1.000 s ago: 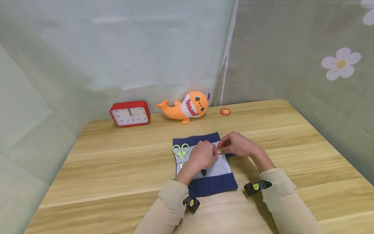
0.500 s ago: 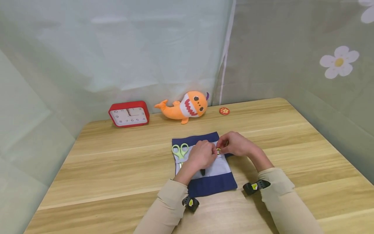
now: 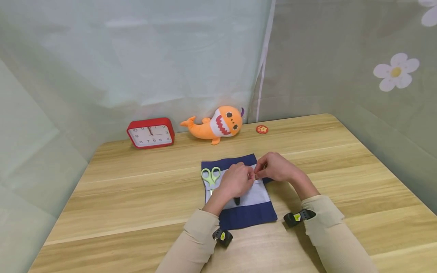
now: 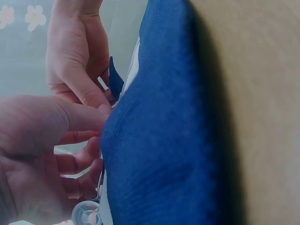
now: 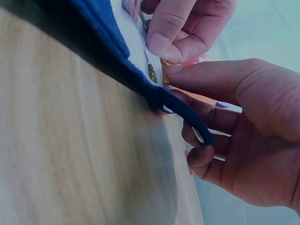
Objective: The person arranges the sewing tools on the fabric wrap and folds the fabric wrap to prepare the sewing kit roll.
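Note:
A navy and pale-grey fabric pouch [image 3: 248, 217] lies spread on the table. My left hand [image 3: 235, 180] is bent over its middle, thumb and fingers pinching at the pale inner band [image 5: 155, 61]. Beside it, at the pouch's right edge, my right hand [image 3: 276, 168] pinches a small gold-coloured piece [image 5: 166, 74] against that band. Fingertips mostly hide the piece, so its kind is unclear. A navy strap [image 5: 190, 115] passes by the right fingers. Green-handled scissors [image 3: 211, 176] sit in the left of the pouch. Under the left hand, a black tip [image 3: 237, 201] shows.
Along the back of the wooden table [image 3: 136, 197] stand a red clock [image 3: 151, 133] and an orange plush shark [image 3: 218, 124]. A round red disc [image 3: 262, 129] lies right of the shark. Cloth walls [image 3: 184, 57] rise behind the table.
The gold piece, visible between the hands earlier, is now almost wholly covered by the right fingertips, which have closed in toward the left hand. The pouch and scissors have stayed put.

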Action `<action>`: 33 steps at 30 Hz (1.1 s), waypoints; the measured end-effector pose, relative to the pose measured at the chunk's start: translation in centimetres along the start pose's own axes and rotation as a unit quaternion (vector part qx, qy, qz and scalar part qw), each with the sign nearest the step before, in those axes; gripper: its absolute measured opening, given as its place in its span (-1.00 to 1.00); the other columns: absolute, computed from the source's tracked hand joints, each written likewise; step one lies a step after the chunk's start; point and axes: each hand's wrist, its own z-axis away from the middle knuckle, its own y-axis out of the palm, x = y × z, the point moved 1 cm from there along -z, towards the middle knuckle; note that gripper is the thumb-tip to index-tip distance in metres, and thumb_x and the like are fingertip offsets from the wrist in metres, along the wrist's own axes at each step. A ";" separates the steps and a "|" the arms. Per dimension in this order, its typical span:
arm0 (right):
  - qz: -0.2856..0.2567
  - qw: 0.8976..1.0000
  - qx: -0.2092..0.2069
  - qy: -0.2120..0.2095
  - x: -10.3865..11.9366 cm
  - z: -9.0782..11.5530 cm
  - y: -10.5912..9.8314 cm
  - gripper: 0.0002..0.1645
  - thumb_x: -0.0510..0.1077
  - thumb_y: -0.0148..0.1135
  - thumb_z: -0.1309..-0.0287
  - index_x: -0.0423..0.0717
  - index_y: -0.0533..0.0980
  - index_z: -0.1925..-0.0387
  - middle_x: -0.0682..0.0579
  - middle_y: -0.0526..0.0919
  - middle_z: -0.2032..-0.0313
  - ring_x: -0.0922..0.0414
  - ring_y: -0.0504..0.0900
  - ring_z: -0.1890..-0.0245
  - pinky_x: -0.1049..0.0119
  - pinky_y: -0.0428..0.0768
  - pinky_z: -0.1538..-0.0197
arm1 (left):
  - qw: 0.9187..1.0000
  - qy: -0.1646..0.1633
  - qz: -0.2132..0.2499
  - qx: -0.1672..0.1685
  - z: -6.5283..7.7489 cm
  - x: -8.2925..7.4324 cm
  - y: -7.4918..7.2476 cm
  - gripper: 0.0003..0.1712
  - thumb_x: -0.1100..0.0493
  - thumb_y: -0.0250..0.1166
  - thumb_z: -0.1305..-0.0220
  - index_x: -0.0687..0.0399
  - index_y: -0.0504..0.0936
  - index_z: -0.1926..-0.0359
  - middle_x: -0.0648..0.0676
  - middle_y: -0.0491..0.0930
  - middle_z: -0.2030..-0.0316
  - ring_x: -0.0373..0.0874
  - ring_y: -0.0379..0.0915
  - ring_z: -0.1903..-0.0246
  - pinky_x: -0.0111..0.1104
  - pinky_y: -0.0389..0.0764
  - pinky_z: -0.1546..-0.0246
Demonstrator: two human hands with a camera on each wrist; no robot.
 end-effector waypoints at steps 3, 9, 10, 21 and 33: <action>-0.001 1.000 -0.001 0.000 0.0 0.0 0.0 -0.88 -0.31 0.44 -0.21 -0.07 0.75 0.42 0.11 0.72 0.44 0.16 0.55 0.39 0.27 0.51 0.23 | 1.000 -0.001 0.004 0.001 0.0 0.0 0.0 -0.82 0.16 0.30 -0.46 -0.05 0.72 0.34 -0.03 0.59 0.35 -0.10 0.48 0.17 -0.28 0.50 0.14; 0.001 1.000 0.005 -0.001 -0.1 -0.1 0.1 -0.88 -0.29 0.38 -0.27 -0.09 0.73 0.39 0.11 0.71 0.43 0.17 0.56 0.38 0.27 0.52 0.22 | 1.000 -0.018 -0.004 0.015 0.0 -0.1 0.1 -0.78 0.12 0.25 -0.51 -0.05 0.66 0.36 -0.01 0.53 0.32 -0.08 0.44 0.18 -0.28 0.47 0.19; 0.002 1.000 0.005 0.000 -0.1 -0.1 0.1 -0.88 -0.29 0.38 -0.27 -0.09 0.73 0.39 0.11 0.71 0.43 0.17 0.56 0.38 0.27 0.52 0.22 | 1.000 -0.020 -0.008 0.016 0.0 -0.1 0.2 -0.78 0.12 0.24 -0.51 -0.05 0.65 0.36 -0.01 0.52 0.32 -0.08 0.44 0.18 -0.28 0.47 0.19; 0.006 1.000 0.020 0.005 -0.1 0.0 0.1 -0.97 -0.23 0.45 -0.22 -0.09 0.76 0.35 0.11 0.74 0.40 0.17 0.58 0.37 0.28 0.55 0.20 | 0.998 -0.019 -0.049 0.023 0.1 -0.1 0.4 -0.78 0.09 0.19 -0.54 0.01 0.66 0.27 0.06 0.57 0.24 0.00 0.50 0.10 -0.20 0.57 0.14; 0.035 0.999 0.035 0.001 0.3 0.3 0.6 -0.77 -0.30 0.59 -0.04 -0.09 0.67 0.28 0.02 0.71 0.27 0.10 0.61 0.25 0.16 0.61 0.05 | 0.997 -0.019 -0.074 0.024 0.1 -0.3 0.4 -0.68 0.07 0.10 -0.60 0.13 0.73 0.12 0.13 0.65 0.13 0.05 0.55 0.03 -0.09 0.64 0.03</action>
